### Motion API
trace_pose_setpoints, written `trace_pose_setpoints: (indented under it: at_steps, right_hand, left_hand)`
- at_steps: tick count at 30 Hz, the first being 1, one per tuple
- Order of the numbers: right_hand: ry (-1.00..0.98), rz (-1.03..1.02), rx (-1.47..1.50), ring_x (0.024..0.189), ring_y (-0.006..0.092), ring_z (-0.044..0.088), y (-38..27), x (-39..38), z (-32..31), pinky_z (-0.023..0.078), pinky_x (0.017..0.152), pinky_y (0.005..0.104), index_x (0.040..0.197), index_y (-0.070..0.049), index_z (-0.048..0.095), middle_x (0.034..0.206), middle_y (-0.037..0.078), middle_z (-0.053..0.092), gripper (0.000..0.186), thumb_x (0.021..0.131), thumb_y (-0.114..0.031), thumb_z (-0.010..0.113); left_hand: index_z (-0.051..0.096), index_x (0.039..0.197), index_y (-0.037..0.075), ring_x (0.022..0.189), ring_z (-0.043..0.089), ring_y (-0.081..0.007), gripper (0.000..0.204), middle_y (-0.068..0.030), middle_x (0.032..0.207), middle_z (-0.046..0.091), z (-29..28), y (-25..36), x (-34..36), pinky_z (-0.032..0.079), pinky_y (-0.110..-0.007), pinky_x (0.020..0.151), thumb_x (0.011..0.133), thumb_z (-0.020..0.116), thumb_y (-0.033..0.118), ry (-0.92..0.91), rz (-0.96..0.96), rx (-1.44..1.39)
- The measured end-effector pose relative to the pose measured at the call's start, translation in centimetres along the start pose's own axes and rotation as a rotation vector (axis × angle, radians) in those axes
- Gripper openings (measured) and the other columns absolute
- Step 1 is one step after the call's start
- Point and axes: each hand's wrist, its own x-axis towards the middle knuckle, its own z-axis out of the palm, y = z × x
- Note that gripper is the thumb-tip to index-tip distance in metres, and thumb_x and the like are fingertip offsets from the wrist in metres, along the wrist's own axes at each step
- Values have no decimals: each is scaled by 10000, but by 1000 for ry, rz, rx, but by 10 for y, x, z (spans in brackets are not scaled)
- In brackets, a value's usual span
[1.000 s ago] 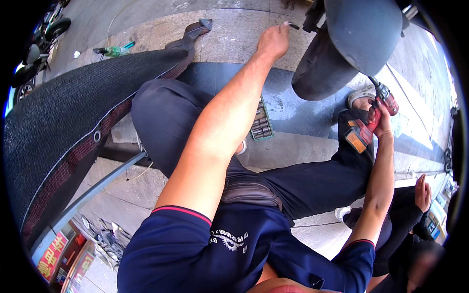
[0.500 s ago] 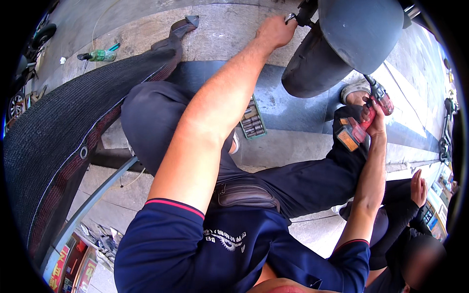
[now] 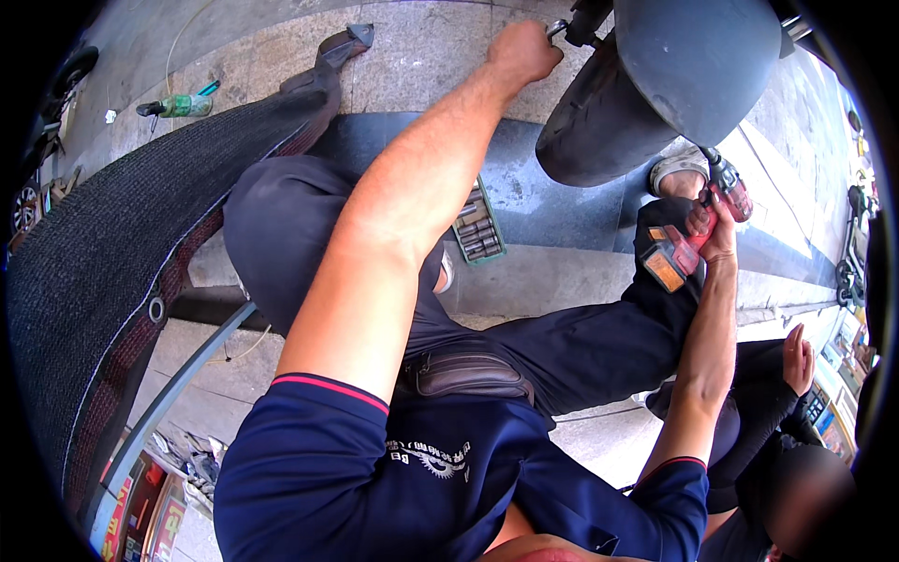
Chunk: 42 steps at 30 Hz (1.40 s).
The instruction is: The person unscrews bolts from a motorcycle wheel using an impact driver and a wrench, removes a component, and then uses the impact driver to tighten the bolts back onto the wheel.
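A wheel with a dark tyre [image 3: 585, 131] under a grey mudguard [image 3: 698, 61] stands before me. My left hand [image 3: 524, 51] is closed at the wheel's left side, around a shiny metal tool [image 3: 556, 29] that looks like a wrench; most of it is hidden in the fist. On the other side, my right hand [image 3: 716, 229] grips a red cordless impact wrench [image 3: 735, 192] by its handle. Its nose points up at the wheel's right side, where the mudguard hides the contact. Between my legs lies a green socket case [image 3: 479, 234] holding several metal sockets.
Black mesh fabric [image 3: 112, 234] with an eyelet sags at the left over a grey bar [image 3: 178, 398]. A green bottle [image 3: 183, 106] lies beyond it. At the lower right, another person's hand [image 3: 798, 361] is raised close to my right arm. Parked motorbikes [image 3: 852, 267] line the far right.
The view has shifted slightly, so the surroundings sit a little further left. Both hands keep their holds at the wheel.
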Motion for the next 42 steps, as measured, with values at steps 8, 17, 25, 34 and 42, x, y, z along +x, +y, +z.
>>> trace_pose_setpoints:
  at_steps: [8, 17, 25, 34, 42]
  right_hand:
    - [26, 3, -33, 437, 86, 409, -3, 1, 1, 387, 452, 257, 1009, -54, 567, 619, -19, 479, 259, 990, -308, 617]
    - [17, 22, -16, 443, 89, 413, -2, 2, 2, 397, 458, 263, 1010, -55, 567, 620, -14, 482, 264, 977, -308, 634]
    - [94, 5, -40, 440, 95, 411, -2, -1, 2, 388, 453, 260, 981, -61, 591, 600, -12, 481, 254, 964, -306, 653]
    - [85, 10, -75, 440, 87, 417, -5, 2, -1, 384, 450, 251, 939, -65, 598, 595, -8, 490, 235, 953, -289, 666]
    - [96, 37, -73, 453, 88, 457, -9, -1, 6, 405, 459, 250, 936, -73, 600, 602, -5, 516, 241, 953, -303, 671]
  left_hand:
    - [739, 961, 18, 909, 699, -434, 333, -248, 918, 720, 3, -4, -2, 566, -499, 825, 769, 710, 289, 18, 62, 20]
    - [755, 997, 43, 971, 708, -405, 310, -228, 993, 732, 1, -1, 4, 571, -494, 862, 786, 698, 263, 70, 31, 49]
    - [746, 1011, 40, 969, 700, -419, 327, -248, 990, 724, 3, 2, 2, 562, -508, 863, 779, 702, 266, 8, 28, 27]
    - [722, 960, 0, 916, 698, -436, 341, -265, 926, 716, 22, -20, 13, 554, -516, 816, 780, 696, 288, 64, 130, 25]
    - [710, 931, -1, 900, 694, -439, 330, -260, 897, 711, 23, -28, 13, 541, -518, 794, 794, 701, 298, 76, 197, -22]
